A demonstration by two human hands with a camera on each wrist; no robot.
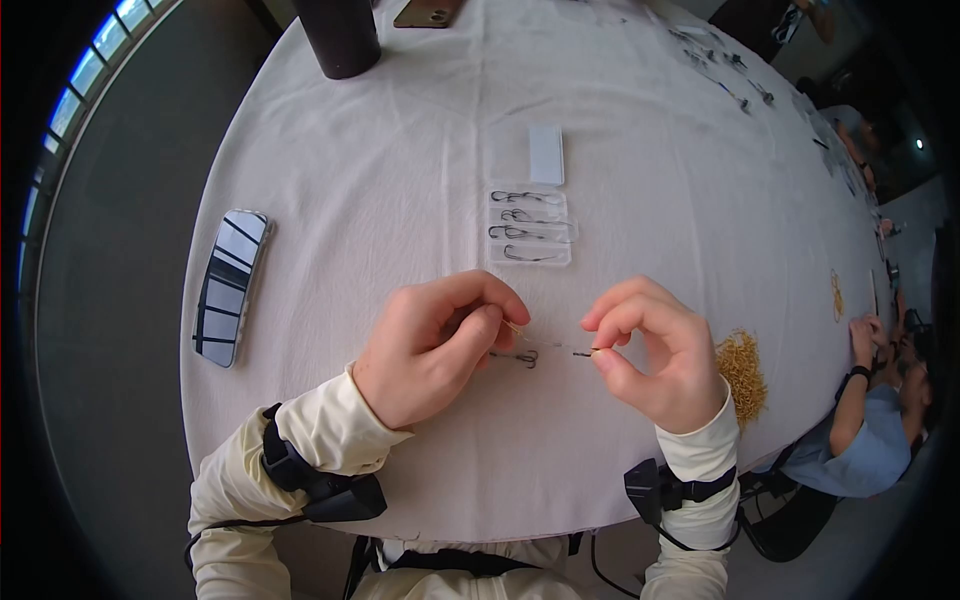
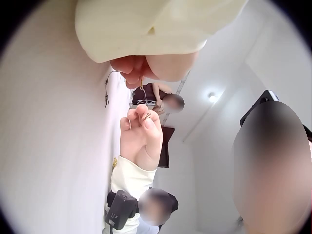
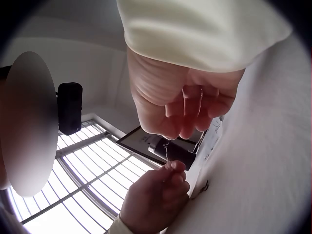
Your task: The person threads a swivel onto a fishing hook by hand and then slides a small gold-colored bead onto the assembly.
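Between thumb and forefinger my left hand (image 1: 425, 345) pinches a small gold-coloured piece (image 1: 515, 328), which looks like a thin metal clip. My right hand (image 1: 655, 350) pinches a small dark metal piece (image 1: 583, 352), its other fingers curved above. A thin clear line (image 1: 553, 345) runs across the gap between the two hands. On the cloth under my left fingertips lies a dark fishing hook (image 1: 528, 358) with several points, its shank partly hidden by that hand. The left wrist view shows the gold-coloured piece (image 2: 142, 85) hanging from the left fingertips above the right hand.
Ahead of my hands lies an open clear box (image 1: 530, 225) with several dark hooks in compartments. A pile of small gold-coloured pieces (image 1: 740, 375) lies beyond my right wrist. A phone (image 1: 232, 288) is at left, a dark cup (image 1: 342, 40) farther back. Another person (image 1: 850, 440) sits at right.
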